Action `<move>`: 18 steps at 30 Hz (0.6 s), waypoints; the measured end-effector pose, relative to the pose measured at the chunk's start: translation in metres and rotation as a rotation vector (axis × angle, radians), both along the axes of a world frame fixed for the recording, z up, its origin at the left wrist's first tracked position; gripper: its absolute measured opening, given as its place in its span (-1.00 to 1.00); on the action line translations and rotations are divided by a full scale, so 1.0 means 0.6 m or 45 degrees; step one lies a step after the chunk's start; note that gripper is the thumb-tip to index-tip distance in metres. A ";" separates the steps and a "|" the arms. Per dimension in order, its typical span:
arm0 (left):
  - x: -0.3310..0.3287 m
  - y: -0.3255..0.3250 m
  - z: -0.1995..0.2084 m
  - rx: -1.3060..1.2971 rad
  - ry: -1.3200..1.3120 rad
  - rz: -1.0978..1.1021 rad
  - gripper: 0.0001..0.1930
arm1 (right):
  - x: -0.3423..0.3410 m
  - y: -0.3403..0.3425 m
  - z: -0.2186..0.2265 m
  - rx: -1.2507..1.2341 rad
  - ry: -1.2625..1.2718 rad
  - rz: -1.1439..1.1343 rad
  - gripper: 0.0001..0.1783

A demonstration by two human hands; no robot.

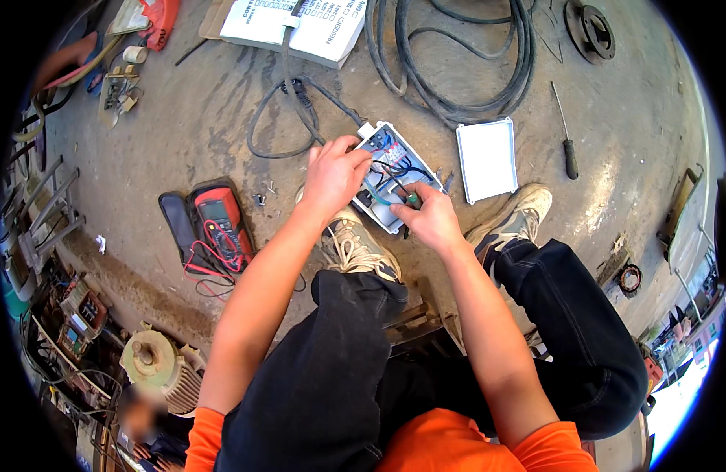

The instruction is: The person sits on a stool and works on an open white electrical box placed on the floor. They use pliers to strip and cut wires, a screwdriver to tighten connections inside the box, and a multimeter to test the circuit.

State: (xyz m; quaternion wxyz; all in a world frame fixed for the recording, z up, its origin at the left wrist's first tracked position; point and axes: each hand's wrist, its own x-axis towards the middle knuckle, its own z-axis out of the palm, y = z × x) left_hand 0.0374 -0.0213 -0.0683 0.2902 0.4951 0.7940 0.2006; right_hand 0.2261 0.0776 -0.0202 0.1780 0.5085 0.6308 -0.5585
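Note:
An opened grey electrical box (385,220) sits on the floor between my shoes, with coloured wires, a terminal block (394,153) and a white cylindrical part inside. My left hand (335,179) lies over the box's left wall. Its fingers are bent together at the wires, and what they pinch is hidden. At the box's lower right side, my right hand (431,215) is closed on a small screwdriver (412,200) with a green and black handle, its thin shaft slanting in among the wires. The box's white cover (486,160) lies apart on the right.
A red multimeter (220,220) with leads lies in its case at left, near loose screws (261,197). Coiled black cable (520,71) and a white carton (292,31) are beyond the box. Another screwdriver (570,157) lies right. An electric motor (162,366) and a person (147,425) are lower left.

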 end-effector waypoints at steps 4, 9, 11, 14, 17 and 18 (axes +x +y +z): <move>0.001 -0.017 0.041 0.258 0.068 0.105 -0.83 | 0.017 -0.012 -0.024 0.110 0.047 0.088 -0.68; 0.036 -0.031 0.086 0.250 -0.331 -0.098 -0.76 | 0.004 -0.009 -0.008 -0.139 0.198 -0.296 -0.75; 0.045 -0.027 0.083 0.194 -0.482 -0.077 -0.77 | -0.012 -0.001 0.008 -0.175 0.182 -0.370 -0.79; 0.039 -0.014 0.072 0.056 -0.694 0.067 -0.80 | -0.013 -0.017 -0.006 -0.119 0.357 -0.505 -0.78; 0.021 -0.006 0.077 -0.142 -0.726 0.107 -0.88 | -0.010 -0.018 -0.013 -0.103 0.412 -0.493 -0.80; 0.020 -0.006 0.071 -0.133 -0.915 0.368 -0.88 | -0.010 -0.017 -0.016 -0.107 0.427 -0.496 -0.81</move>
